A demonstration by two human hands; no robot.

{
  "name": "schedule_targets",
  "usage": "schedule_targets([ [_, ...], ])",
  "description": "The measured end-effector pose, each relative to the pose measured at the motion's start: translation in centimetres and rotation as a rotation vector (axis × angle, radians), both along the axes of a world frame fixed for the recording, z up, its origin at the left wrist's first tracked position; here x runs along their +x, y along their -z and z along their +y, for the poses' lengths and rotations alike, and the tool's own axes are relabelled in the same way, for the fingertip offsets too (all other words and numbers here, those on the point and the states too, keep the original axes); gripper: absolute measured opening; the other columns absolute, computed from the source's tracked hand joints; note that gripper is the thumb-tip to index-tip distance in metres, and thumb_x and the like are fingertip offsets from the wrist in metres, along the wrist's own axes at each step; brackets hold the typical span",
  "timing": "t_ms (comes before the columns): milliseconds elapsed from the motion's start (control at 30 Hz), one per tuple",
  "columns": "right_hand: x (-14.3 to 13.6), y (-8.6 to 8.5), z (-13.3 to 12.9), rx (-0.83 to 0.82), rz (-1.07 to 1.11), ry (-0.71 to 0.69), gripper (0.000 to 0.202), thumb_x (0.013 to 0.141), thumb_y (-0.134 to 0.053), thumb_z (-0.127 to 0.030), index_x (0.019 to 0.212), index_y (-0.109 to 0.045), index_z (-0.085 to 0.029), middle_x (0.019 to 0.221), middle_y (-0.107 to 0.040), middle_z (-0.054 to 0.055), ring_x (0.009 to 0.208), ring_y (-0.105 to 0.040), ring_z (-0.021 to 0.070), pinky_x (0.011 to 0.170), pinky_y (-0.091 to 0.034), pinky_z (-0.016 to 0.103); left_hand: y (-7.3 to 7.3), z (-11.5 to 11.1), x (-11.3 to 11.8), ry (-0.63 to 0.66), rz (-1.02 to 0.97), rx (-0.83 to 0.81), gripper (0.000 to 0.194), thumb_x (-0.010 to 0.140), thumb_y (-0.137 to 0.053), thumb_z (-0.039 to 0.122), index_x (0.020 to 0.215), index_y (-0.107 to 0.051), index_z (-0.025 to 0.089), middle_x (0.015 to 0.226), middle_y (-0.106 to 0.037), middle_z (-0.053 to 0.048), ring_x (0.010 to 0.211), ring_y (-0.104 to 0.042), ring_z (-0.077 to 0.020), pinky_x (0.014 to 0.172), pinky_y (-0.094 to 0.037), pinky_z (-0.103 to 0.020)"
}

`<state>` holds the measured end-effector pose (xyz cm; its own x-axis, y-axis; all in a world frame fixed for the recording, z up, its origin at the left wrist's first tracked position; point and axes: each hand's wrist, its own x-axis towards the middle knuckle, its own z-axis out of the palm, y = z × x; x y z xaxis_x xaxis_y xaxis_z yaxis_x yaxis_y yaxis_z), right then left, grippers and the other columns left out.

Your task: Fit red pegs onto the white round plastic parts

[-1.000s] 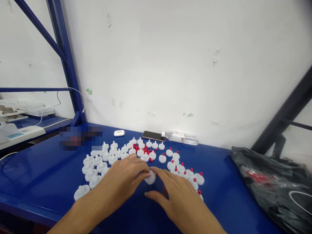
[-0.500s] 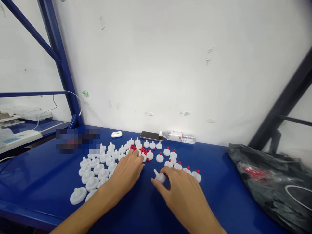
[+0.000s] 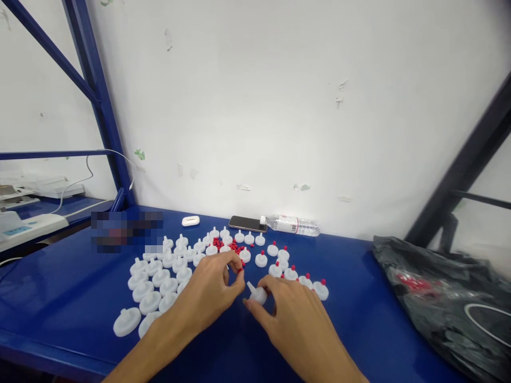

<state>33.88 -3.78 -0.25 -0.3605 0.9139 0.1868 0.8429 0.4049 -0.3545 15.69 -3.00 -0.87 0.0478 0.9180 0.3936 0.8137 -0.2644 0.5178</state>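
My right hand [image 3: 293, 303] is closed on a white nozzle cap [image 3: 258, 295], tilted so its bare spout points up and left. Pinched between the fingertips of my left hand [image 3: 219, 282] is a small red tip cap [image 3: 240, 270], close to that spout but apart from it. Behind my left hand lies a pile of red tip caps [image 3: 235, 248], partly hidden by the fingers. Many white nozzle caps [image 3: 161, 277] with bare spouts stand to the left. Beyond my right hand are several white caps with red tips [image 3: 320, 289].
At the back of the blue table [image 3: 75, 298] lie a white earphone case [image 3: 190, 221], a phone [image 3: 245, 224] and a clear plastic bottle [image 3: 293, 224]. A dark plastic bag [image 3: 435, 308] covers the right side. A pixelated patch hides something at left.
My left hand has drawn back from the red pile toward my right hand, now with a red tip cap in its fingertips. My right hand has shifted slightly left with the nozzle cap.
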Motion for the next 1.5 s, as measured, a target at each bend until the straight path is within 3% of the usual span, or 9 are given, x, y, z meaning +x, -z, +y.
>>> schedule_targets([
  [67,-0.1,-0.1,-0.2,-0.020,0.028,-0.037,0.011,0.093,-0.066,-0.037,0.094,-0.071,-0.027,0.092,-0.076,-0.001,0.088,-0.070,0.0276,0.073,-0.039,0.035,-0.2,-0.8,0.1,0.021,-0.237,-0.048,0.006,0.084,-0.059,0.023,0.083,-0.064,0.021,0.057,-0.055,0.006,0.052,-0.053,-0.0115,0.055,-0.042,-0.024],
  [167,-0.2,-0.1,-0.4,-0.042,0.077,-0.072,0.013,0.092,-0.068,-0.039,0.098,-0.071,-0.029,0.091,-0.076,-0.003,0.089,-0.070,0.0258,0.074,-0.037,0.034,-0.2,-1.5,0.0,0.047,-0.531,-0.146,0.016,0.085,-0.063,0.035,0.084,-0.065,0.019,0.059,-0.057,0.005,0.048,-0.051,-0.0093,0.045,-0.036,-0.019],
  [300,-0.3,-0.1,-0.5,-0.043,0.136,-0.102,0.014,0.091,-0.068,-0.040,0.101,-0.072,-0.031,0.093,-0.076,-0.004,0.090,-0.069,0.0240,0.076,-0.036,0.032,-0.2,-2.1,0.0,0.138,-0.772,-0.371,0.034,0.083,-0.066,0.050,0.086,-0.066,0.016,0.054,-0.055,0.004,0.037,-0.042,-0.0082,0.032,-0.032,-0.019],
  [400,-0.3,-0.3,-0.5,-0.046,0.146,-0.102,0.010,0.091,-0.069,-0.038,0.097,-0.072,-0.031,0.090,-0.075,-0.006,0.085,-0.069,0.0223,0.072,-0.035,0.032,-0.3,-2.4,0.0,0.172,-0.900,-0.381,0.033,0.081,-0.071,0.047,0.086,-0.069,0.015,0.059,-0.058,0.001,0.051,-0.052,-0.0118,0.036,-0.040,-0.018],
  [533,-0.5,-0.7,-0.4,-0.028,0.165,-0.107,0.006,0.090,-0.069,-0.036,0.094,-0.072,-0.032,0.085,-0.074,-0.007,0.078,-0.067,0.0206,0.070,-0.034,0.031,-0.2,-2.7,-0.1,0.162,-0.994,-0.402,0.032,0.081,-0.073,0.045,0.090,-0.073,0.014,0.062,-0.057,0.000,0.058,-0.051,-0.0110,0.042,-0.042,-0.016],
  [867,-0.4,-0.4,-0.3,0.005,0.134,-0.103,0.010,0.088,-0.071,-0.041,0.093,-0.072,-0.031,0.084,-0.074,-0.006,0.076,-0.067,0.0210,0.068,-0.034,0.032,0.2,-2.7,0.1,0.129,-1.060,-0.445,0.033,0.081,-0.076,0.045,0.097,-0.078,0.016,0.071,-0.059,0.001,0.054,-0.039,-0.0068,0.044,-0.034,-0.016],
  [1200,-0.4,-0.8,-0.2,0.064,0.182,-0.090,0.012,0.088,-0.072,-0.040,0.093,-0.074,-0.029,0.076,-0.074,-0.003,0.069,-0.068,0.0214,0.064,-0.038,0.031,0.2,-3.0,0.0,0.132,-1.118,-0.418,0.031,0.081,-0.076,0.043,0.101,-0.077,0.018,0.068,-0.059,0.002,0.054,-0.040,-0.0070,0.044,-0.034,-0.016],
  [1367,-0.3,-0.4,0.0,0.056,0.234,-0.050,0.018,0.088,-0.071,-0.041,0.103,-0.072,-0.032,0.077,-0.074,-0.004,0.074,-0.071,0.0249,0.069,-0.045,0.035,0.4,-2.7,-0.2,0.108,-0.950,-0.358,0.042,0.083,-0.072,0.051,0.105,-0.075,0.015,0.068,-0.064,-0.002,0.056,-0.050,-0.0107,0.042,-0.036,-0.018],
  [1500,-0.3,0.2,0.3,0.128,0.333,-0.037,0.031,0.086,-0.075,-0.039,0.116,-0.070,-0.032,0.093,-0.078,-0.003,0.084,-0.074,0.0268,0.075,-0.051,0.038,0.8,-2.6,0.0,0.045,-0.724,-0.274,0.046,0.084,-0.068,0.057,0.103,-0.074,0.015,0.062,-0.062,0.001,0.045,-0.045,-0.0091,0.040,-0.035,-0.020],
])
